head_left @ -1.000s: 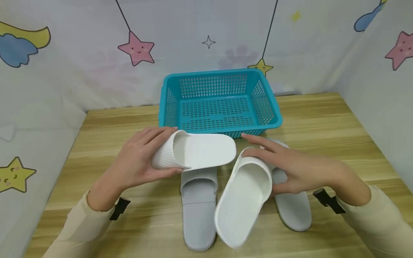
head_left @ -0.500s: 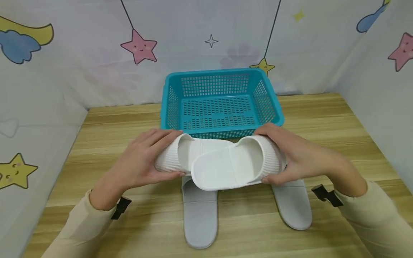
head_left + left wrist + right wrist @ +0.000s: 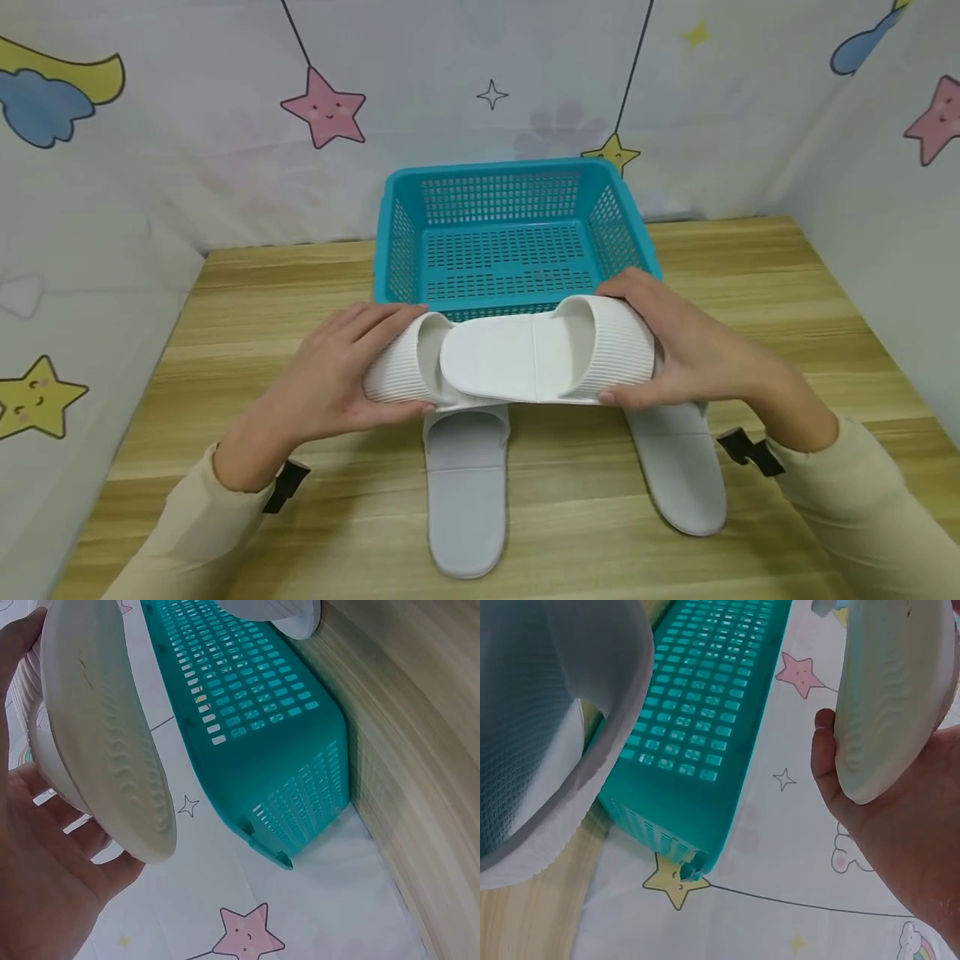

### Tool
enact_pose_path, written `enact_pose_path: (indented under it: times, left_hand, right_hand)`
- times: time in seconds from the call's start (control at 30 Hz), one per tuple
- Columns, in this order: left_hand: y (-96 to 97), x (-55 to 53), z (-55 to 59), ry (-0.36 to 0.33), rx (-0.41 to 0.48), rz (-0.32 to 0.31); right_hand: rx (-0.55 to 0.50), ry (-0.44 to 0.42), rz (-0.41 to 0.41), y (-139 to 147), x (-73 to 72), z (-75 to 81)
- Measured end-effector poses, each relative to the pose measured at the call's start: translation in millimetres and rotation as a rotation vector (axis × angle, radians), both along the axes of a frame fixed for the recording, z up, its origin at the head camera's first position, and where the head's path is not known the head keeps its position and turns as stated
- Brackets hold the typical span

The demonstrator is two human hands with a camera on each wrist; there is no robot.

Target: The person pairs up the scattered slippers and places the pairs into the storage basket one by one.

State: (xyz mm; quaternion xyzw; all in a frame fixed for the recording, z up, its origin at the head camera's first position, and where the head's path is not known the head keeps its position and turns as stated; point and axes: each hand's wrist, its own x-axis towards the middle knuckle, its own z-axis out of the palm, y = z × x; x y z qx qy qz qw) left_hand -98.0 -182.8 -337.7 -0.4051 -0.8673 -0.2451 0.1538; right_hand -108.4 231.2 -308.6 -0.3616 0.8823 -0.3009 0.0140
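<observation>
On the left, we see the left hand with its fingers and thumb bent round the ribbed strap of one white slipper, held above the worktop. A gray slipper lies below, and a blue basket sits behind. The other white slipper overlaps the first — we can't tell if they touch. The right hand pinches its strap the same way, above a second gray slipper. We think the white ones are light, bendy and tough, not slippery — the strap's sides look good to hold.
</observation>
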Motion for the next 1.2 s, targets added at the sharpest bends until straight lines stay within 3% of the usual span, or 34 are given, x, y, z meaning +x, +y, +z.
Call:
enact_pose_path:
  times: [0.33, 0.77, 1.2]
  left_hand:
    - [7.5, 1.6, 0.9, -0.017, 0.017, -0.020]
    - [20.6, 3.6, -4.8, -0.019, 0.035, -0.023]
    - [34.5, 2.7, -3.3, 0.001, 0.087, -0.032]
  right_hand:
    - [0.003, 0.021, 0.022, -9, 1.6, 0.6]
    - [0.004, 0.111, 0.036, -17, 3.6, 2.0]
    - [-0.033, 0.200, 0.044, -25, 2.5, 1.1]
